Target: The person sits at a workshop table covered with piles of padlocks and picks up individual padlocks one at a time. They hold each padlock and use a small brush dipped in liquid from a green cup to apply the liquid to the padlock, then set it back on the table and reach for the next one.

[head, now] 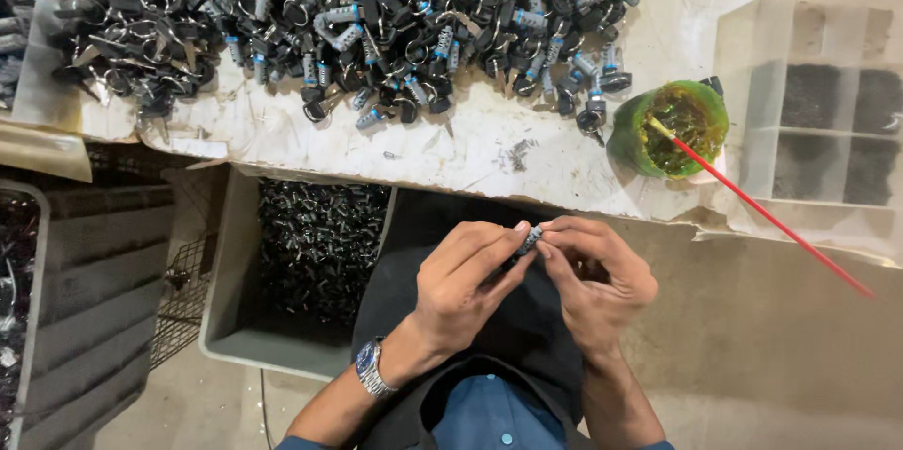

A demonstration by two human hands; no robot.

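My left hand (pixel 463 283) and my right hand (pixel 593 276) meet below the table's front edge, over my lap. Both pinch one small metal lock cylinder (pixel 530 239) between their fingertips; only its silvery end shows, the rest is hidden by my fingers. A watch sits on my left wrist. On the white worktable (pixel 470 144) above my hands lies a big heap of lock cylinders with black-headed keys on rings (pixel 348 17).
A green cup (pixel 670 128) with a red stick (pixel 767 217) stands at the table's right front. A clear compartment box (pixel 828 111) with dark small parts is at the far right. A grey bin (pixel 310 262) of finished parts sits on the floor left of my lap.
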